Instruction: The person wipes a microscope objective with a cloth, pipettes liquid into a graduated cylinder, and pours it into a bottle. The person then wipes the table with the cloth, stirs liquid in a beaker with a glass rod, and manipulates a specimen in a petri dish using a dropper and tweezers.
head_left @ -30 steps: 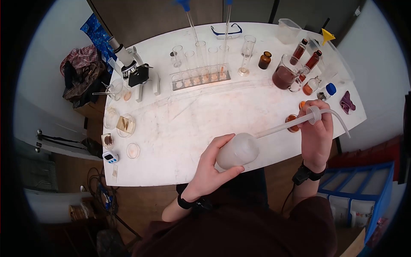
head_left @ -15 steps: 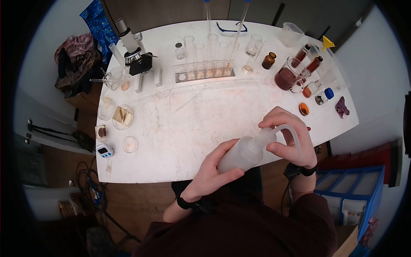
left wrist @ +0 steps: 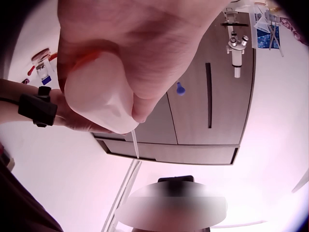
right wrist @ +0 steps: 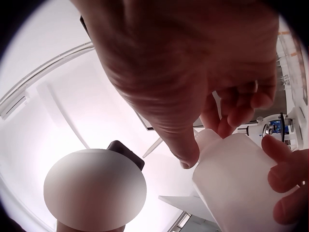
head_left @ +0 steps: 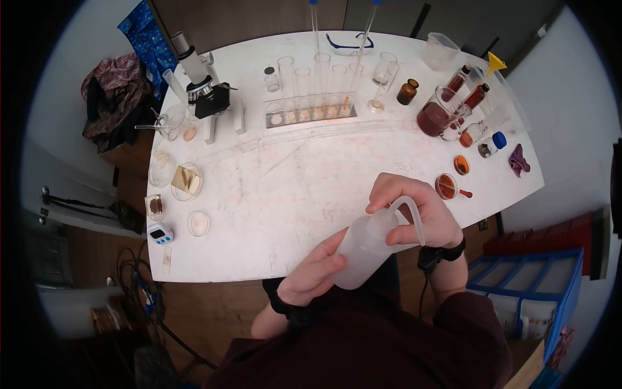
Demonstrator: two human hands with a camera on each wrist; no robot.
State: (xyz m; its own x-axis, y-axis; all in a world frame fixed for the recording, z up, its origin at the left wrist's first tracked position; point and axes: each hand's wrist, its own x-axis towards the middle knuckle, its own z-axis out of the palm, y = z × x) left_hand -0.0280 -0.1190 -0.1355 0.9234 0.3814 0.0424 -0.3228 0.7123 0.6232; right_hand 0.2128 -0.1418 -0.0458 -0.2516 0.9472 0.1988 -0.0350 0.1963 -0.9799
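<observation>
A translucent white wash bottle [head_left: 363, 256] with a bent spout tube [head_left: 412, 217] is held tilted over the table's front edge. My left hand [head_left: 315, 271] grips the bottle's body, thumb on the near side. At the neck, my right hand [head_left: 421, 206] pinches the cap between thumb and fingers, which hide most of it. The cap now sits at the bottle's mouth, and the long dip tube no longer shows outside. In the right wrist view the bottle body [right wrist: 241, 183] is seen between both hands; in the left wrist view its base [left wrist: 99, 92] faces the camera.
A test tube rack [head_left: 311, 113] stands at the back, a microscope [head_left: 206, 91] to its left. On the right are a jug of dark red liquid [head_left: 434, 117], an amber bottle [head_left: 407, 92] and orange-filled dishes [head_left: 446, 186]. Petri dishes [head_left: 198, 222] and a timer [head_left: 160, 233] lie left.
The right hand brought the cap and tube from the far right down to the bottle, the tube going inside. Both hands then shifted slightly, and the bottle tilted more upright.
</observation>
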